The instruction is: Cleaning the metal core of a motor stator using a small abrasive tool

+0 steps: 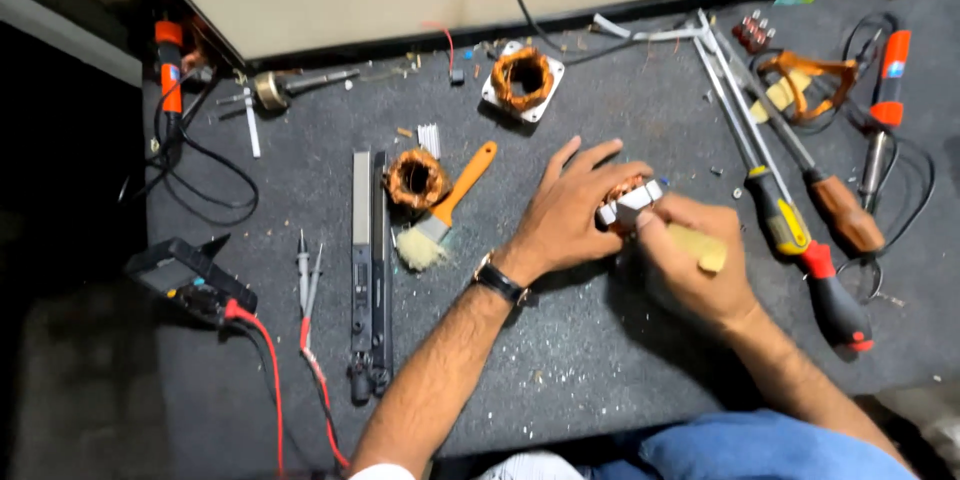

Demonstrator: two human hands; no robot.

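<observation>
The work seems in the middle: two other round copper wire coils, one bare (415,178) and one on a white square plate (522,80), lie apart on the dark grey table mat (600,360). The left hand (566,215) grips a small copper-wound coil with white frame (630,202), fingers half curled around it. The right hand (695,275) is closed around a yellowish flat piece (700,247), pressing beside the coil.

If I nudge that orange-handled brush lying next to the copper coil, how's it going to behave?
The brush would probably slide, not roll: its orange handle looks flat. It seems light, being small and apparently plastic. Its pale bristles look soft, so pushing there would likely bend them. It appears to lie against the copper coil, which may shift too.
</observation>
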